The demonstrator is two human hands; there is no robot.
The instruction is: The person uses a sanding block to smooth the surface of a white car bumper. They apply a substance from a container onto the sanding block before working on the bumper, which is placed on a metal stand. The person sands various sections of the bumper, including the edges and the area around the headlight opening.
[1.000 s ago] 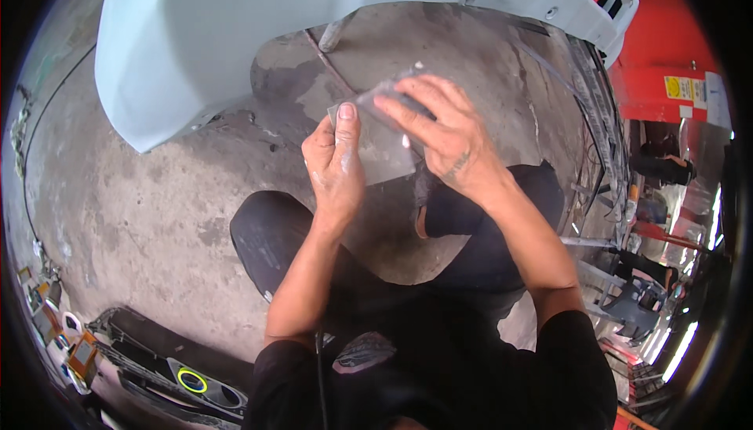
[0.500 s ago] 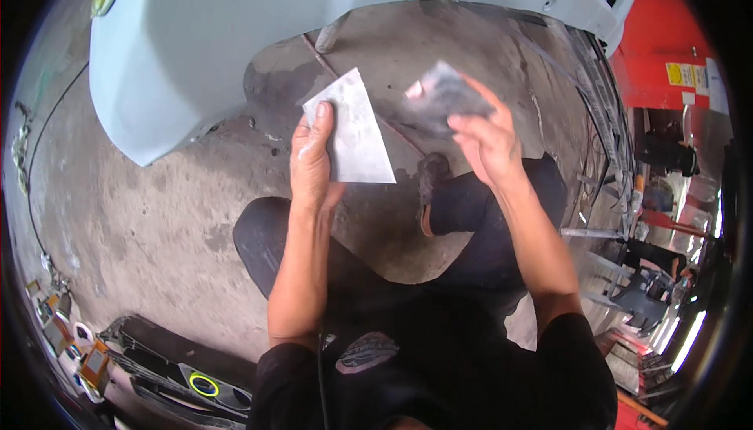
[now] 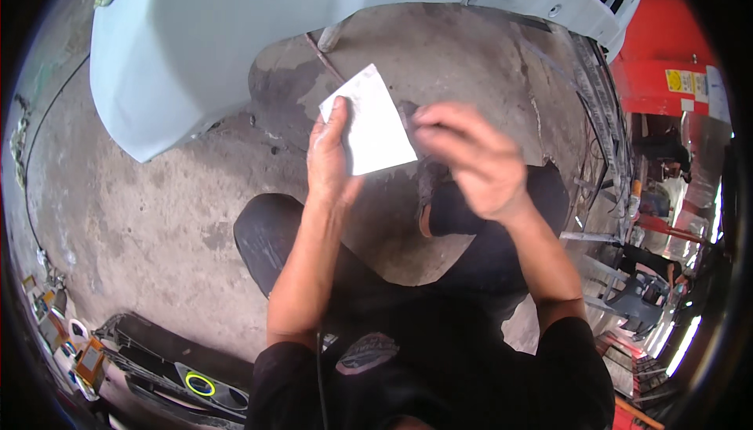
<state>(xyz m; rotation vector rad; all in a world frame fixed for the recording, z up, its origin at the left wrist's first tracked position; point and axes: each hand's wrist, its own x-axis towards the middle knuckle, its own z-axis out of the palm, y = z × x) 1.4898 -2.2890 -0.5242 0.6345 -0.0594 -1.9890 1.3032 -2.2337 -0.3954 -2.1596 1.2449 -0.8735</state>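
In my left hand (image 3: 331, 148) is a flat white plate (image 3: 378, 128), thumb across its front and the other fingers behind it. Faint grey smudges mark its upper corner. Blurred by motion, my right hand (image 3: 478, 159) is just right of the plate, fingers pointing toward it. A thin dark scraper (image 3: 407, 113) shows at those fingertips, close to the plate's right edge; whether the two touch I cannot tell. Beyond both hands stands a pale blue-grey car bumper (image 3: 196, 46), apart from them.
Under me is a stained concrete floor (image 3: 172, 226). A black grille part (image 3: 157, 344) with a yellow ring lies at the lower left, near small boxes (image 3: 90, 359). Dark metal racks (image 3: 600, 116) line the right side. A grey support (image 3: 333, 34) stands beneath the bumper.
My right hand has swung left and slightly down toward the plate, and the scraper has turned nearly edge-on. My left hand has shifted the plate a little to the right.
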